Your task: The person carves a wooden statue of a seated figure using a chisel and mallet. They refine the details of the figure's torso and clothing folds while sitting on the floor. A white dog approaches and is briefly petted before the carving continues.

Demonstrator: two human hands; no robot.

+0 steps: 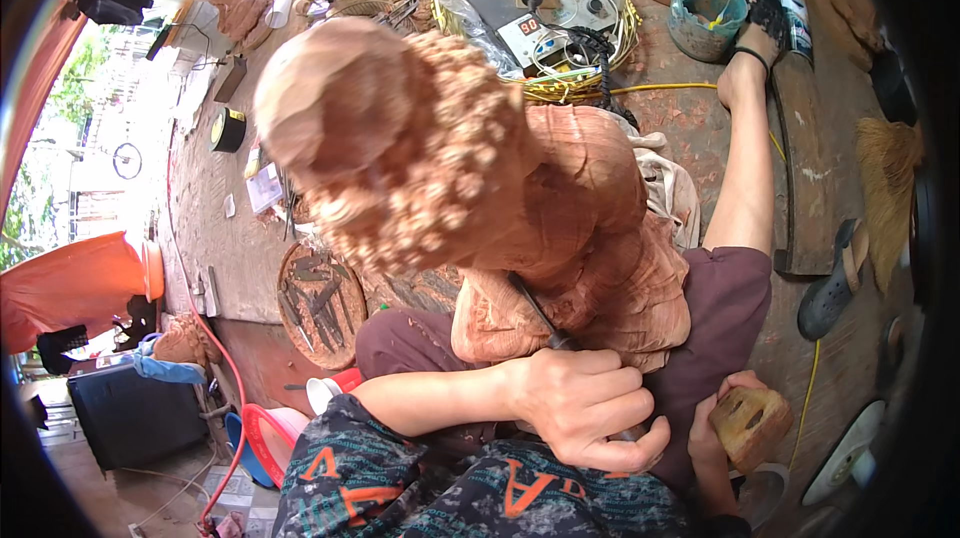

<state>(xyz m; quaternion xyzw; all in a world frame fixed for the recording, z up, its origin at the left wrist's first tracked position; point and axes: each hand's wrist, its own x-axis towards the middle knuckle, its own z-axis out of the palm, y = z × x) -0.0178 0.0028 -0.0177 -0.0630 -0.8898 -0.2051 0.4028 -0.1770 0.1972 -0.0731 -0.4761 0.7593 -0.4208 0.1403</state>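
Observation:
A large reddish wood carving (580,178) leans across my lap, with a smooth rounded top and a band of small knobbly curls. Its lower part is rough and faceted. My left hand (590,408) is closed around the dark handle of a chisel (540,313). The chisel's blade points up and left against the carving's lower part; whether its tip is cutting in, I cannot tell. At the lower right, my right hand (708,443) grips a worn wooden mallet (750,428), a blocky piece with dark dents. That mallet is apart from the chisel, and its handle is hidden.
An oval tray (322,346) of carving tools lies to the left. Beyond the carving stand a control box (525,38) ringed by yellow cable and a teal bucket (706,33). A red cord (210,333) crosses the left floor. My outstretched leg (745,158) is at right.

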